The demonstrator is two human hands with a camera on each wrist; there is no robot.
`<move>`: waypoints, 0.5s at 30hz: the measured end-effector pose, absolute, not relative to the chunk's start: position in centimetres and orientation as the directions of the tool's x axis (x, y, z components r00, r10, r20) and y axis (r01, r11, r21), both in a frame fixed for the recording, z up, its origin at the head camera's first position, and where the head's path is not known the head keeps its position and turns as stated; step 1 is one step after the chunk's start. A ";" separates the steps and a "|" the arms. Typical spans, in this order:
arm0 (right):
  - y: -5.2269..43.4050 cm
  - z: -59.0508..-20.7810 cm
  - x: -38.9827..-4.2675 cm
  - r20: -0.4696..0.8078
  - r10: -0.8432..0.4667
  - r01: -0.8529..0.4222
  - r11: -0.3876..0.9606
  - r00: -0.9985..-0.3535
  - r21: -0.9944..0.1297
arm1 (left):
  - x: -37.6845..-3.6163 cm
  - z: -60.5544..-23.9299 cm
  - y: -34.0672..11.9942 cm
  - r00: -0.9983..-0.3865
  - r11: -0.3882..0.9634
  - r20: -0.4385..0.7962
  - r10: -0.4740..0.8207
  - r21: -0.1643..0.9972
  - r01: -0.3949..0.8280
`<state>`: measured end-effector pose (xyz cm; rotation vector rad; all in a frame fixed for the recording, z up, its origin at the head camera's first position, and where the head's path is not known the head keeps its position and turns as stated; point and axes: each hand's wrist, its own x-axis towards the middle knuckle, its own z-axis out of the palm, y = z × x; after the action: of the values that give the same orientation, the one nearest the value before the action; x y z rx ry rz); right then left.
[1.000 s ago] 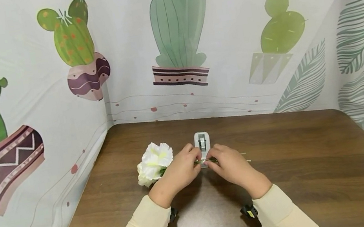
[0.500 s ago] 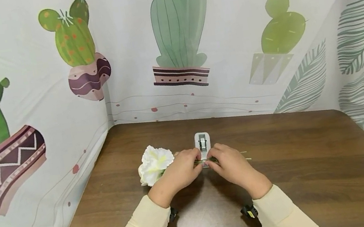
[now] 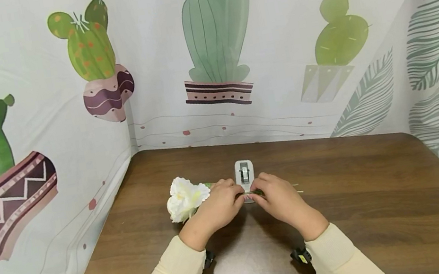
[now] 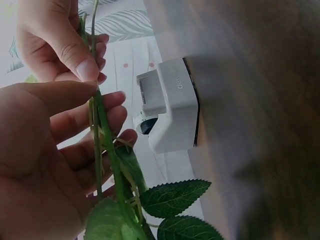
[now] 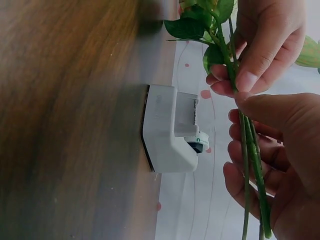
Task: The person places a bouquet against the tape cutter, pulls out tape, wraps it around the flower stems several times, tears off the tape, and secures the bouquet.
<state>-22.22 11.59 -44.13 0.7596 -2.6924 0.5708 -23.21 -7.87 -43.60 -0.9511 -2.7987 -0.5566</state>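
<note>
My left hand point(image 3: 218, 204) and right hand point(image 3: 279, 199) pinch the same bundle of green flower stems point(image 5: 253, 160), thumbs almost meeting. White flowers point(image 3: 186, 199) stick out beyond my left hand, and the thin stem ends come out past my right. In the left wrist view serrated green leaves point(image 4: 175, 197) hang below my left palm. Just behind the fingertips a white tape dispenser point(image 3: 243, 167) with a small roll stands on the table, apart from the stems in both wrist views. Whether tape lies on the stems under my thumbs cannot be seen.
The brown wooden table point(image 3: 366, 190) stretches out on both sides. A white cloth point(image 3: 153, 71) printed with cacti and leaves hangs behind it and along the left. A black wrist camera point(image 3: 300, 255) sits under the right sleeve.
The white flowers have turned over with the bundle, showing a different side, and the stem ends shifted slightly. Both hands keep nearly the same place; the dispenser has not moved.
</note>
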 end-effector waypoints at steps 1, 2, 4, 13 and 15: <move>11.6 -44.1 -22.2 0.371 -0.435 -0.548 0.782 -0.820 -0.295 | -23.2 -43.6 -7.9 -0.794 0.737 0.245 0.556 0.296 0.608; 11.6 -44.1 -22.2 0.372 -0.436 -0.550 0.782 -0.819 -0.295 | -23.3 -43.6 -7.9 -0.796 0.742 0.250 0.552 0.290 0.605; 11.6 -44.1 -22.2 0.376 -0.439 -0.553 0.780 -0.816 -0.291 | -23.3 -43.7 -7.9 -0.793 0.745 0.269 0.546 0.276 0.607; 11.5 -44.0 -22.1 0.397 -0.437 -0.561 0.777 -0.807 -0.284 | -23.5 -43.7 -8.0 -0.766 0.736 0.326 0.554 0.240 0.634; 11.5 -44.0 -22.1 0.400 -0.435 -0.561 0.778 -0.806 -0.284 | -23.5 -43.7 -8.1 -0.760 0.734 0.335 0.557 0.232 0.639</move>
<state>-22.11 11.52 -44.04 0.7663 -2.6581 0.5678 -23.50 -8.06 -43.68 -0.9449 -2.6936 -0.4913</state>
